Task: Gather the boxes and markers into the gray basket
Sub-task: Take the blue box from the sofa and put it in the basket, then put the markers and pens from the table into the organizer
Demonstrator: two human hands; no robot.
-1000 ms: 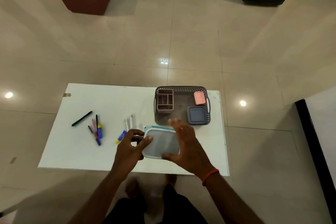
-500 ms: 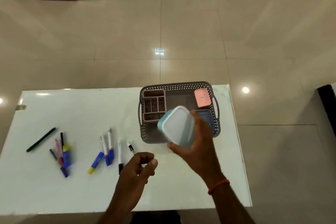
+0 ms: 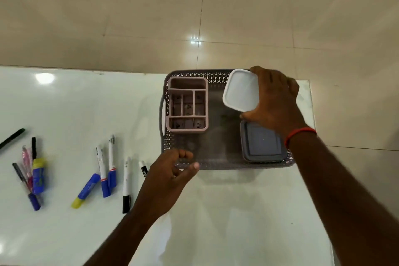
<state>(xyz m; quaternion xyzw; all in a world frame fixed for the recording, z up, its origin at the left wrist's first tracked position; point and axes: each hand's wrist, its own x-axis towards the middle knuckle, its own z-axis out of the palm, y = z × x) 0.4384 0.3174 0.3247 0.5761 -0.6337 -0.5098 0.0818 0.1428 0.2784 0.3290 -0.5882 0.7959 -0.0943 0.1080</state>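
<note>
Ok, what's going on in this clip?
A person is packing a perforated gray plastic basket on a white table. Their right hand has a square white-lidded plastic box in its grip over the basket's far right corner. A pink divided organizer and a gray-lidded square box already sit inside. The left hand hovers empty by the basket's near left edge. The assorted markers lie loose on the table, not yet gathered.

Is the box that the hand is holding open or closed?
Closed. The box has its white lid across the whole top, and the right hand grips it over the gray basket at its far corner.
</note>
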